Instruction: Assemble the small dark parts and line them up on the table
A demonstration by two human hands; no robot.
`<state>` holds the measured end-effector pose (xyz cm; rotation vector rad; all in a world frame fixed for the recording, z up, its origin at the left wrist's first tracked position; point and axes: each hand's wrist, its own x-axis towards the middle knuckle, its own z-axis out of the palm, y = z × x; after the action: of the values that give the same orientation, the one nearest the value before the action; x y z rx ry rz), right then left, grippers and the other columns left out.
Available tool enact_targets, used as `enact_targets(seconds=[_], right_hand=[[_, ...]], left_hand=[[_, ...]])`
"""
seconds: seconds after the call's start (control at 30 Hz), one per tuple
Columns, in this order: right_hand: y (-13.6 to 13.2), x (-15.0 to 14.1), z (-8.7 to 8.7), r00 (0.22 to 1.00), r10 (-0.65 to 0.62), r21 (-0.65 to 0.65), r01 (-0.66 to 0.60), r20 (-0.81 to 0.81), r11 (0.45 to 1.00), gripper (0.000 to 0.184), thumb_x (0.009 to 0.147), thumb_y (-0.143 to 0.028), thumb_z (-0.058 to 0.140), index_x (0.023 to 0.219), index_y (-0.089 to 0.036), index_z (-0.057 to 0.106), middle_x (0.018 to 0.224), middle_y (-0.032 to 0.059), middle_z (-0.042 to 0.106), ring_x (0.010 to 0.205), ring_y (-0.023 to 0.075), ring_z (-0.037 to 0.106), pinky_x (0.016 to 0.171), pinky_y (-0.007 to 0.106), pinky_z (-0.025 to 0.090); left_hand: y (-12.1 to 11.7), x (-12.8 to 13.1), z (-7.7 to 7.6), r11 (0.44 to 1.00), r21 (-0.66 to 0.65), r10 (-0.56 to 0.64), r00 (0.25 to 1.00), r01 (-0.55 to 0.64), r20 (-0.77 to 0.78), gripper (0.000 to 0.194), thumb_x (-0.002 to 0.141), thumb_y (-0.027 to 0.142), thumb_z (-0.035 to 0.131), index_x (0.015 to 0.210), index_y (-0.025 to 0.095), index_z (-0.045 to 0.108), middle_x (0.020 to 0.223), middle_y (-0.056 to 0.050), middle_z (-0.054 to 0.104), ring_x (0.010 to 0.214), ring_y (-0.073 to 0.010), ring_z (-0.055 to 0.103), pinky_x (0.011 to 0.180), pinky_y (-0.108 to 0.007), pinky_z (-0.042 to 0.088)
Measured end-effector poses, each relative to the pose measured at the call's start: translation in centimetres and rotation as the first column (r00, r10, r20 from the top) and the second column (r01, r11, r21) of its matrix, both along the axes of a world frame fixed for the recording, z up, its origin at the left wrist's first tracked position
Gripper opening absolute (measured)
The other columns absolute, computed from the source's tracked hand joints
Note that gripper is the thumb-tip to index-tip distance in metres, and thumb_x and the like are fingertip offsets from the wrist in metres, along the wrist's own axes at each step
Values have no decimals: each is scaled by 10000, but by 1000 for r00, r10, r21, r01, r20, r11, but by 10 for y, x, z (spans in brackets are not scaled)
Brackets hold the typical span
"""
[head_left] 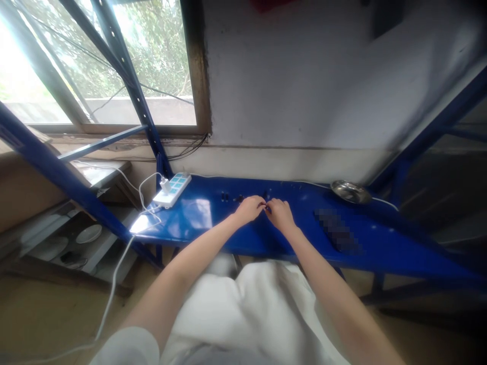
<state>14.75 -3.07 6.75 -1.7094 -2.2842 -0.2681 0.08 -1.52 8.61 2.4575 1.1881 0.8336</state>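
Observation:
My left hand (250, 209) and my right hand (280, 214) meet above the blue tabletop (228, 233), fingertips almost touching. Both are closed in a pinch around a small dark piece (267, 207), too small and too covered by fingers to name. Left of my left hand, two short black pieces (224, 196) stand or lie side by side. Closer to its knuckles is another small dark piece (239, 198). Just beyond my fingers lies one more dark bit (265, 193), with tiny pale bits beside it.
A white power strip (175, 189) with a plugged-in charger sits at the table's left end, its cable hanging to the floor. To the right are a shiny metal dish (350, 192) and a blurred-out dark object (337, 230). Blue frame posts (133, 96) rise at the left.

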Motion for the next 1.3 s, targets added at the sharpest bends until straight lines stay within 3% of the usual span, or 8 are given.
enact_targets(seconds=[0.33, 0.43, 0.53, 0.63, 0.73, 0.83, 1.03, 1.3], right_hand=[[4, -18, -7, 999, 15, -71, -18, -41, 997, 161, 830, -196, 450, 815, -137, 599, 857, 94, 611, 814, 201, 541, 700, 304, 313], [9, -20, -7, 994, 7, -120, -21, -112, 993, 150, 820, -207, 468, 779, -150, 601, 855, 79, 617, 798, 189, 555, 695, 299, 346], [19, -17, -9, 943, -93, -249, 11, -321, 968, 157, 802, -276, 512, 776, -157, 611, 846, 68, 632, 757, 169, 575, 660, 274, 397], [30, -16, -15, 813, -247, -403, 16, -528, 915, 235, 764, -347, 563, 845, -137, 631, 882, 92, 650, 750, 170, 601, 622, 250, 441], [41, -24, -23, 737, -301, -432, 14, -605, 902, 281, 745, -352, 583, 883, -115, 642, 930, 119, 656, 791, 189, 616, 642, 253, 470], [51, -39, -34, 707, -312, -412, 32, -635, 911, 284, 746, -332, 583, 914, -112, 646, 970, 127, 656, 838, 201, 620, 679, 260, 483], [64, -59, -48, 776, -302, -364, 101, -554, 926, 249, 771, -317, 547, 916, -143, 650, 984, 83, 661, 884, 203, 616, 749, 295, 466], [69, -58, -40, 830, -318, -438, 101, -458, 894, 278, 766, -312, 555, 984, -154, 625, 1016, 85, 649, 904, 200, 610, 747, 291, 452]], left_hand=[[3, -11, -12, 997, -36, 65, 998, -64, 25, 176, 809, 183, 496, 882, 142, 651, 905, -65, 661, 840, -149, 600, 813, -267, 473], [-1, -20, -24, 989, -85, 129, 981, -117, 148, 218, 816, 223, 505, 977, 147, 631, 902, -59, 667, 778, -132, 604, 782, -263, 482], [-8, -39, -41, 963, -159, 262, 894, -217, 363, 261, 833, 284, 477, 1009, 153, 618, 884, -57, 668, 732, -119, 605, 726, -251, 488], [-15, -61, -56, 901, -272, 431, 757, -337, 490, 257, 833, 318, 455, 899, 142, 631, 770, -52, 655, 658, -122, 597, 648, -247, 483], [-19, -76, -62, 827, -388, 562, 626, -407, 541, 245, 819, 325, 464, 853, 140, 620, 703, -34, 634, 571, -107, 569, 588, -234, 466], [-20, -80, -62, 803, -440, 595, 562, -402, 575, 238, 811, 329, 471, 856, 141, 610, 694, -25, 622, 543, -96, 552, 569, -223, 454], [-21, -80, -66, 804, -461, 594, 567, -377, 571, 279, 803, 389, 472, 815, 147, 610, 667, -19, 614, 523, -90, 540, 560, -223, 446], [-23, -81, -67, 799, -475, 595, 597, -368, 539, 321, 802, 427, 461, 805, 144, 613, 644, -21, 605, 518, -93, 535, 538, -219, 438]])
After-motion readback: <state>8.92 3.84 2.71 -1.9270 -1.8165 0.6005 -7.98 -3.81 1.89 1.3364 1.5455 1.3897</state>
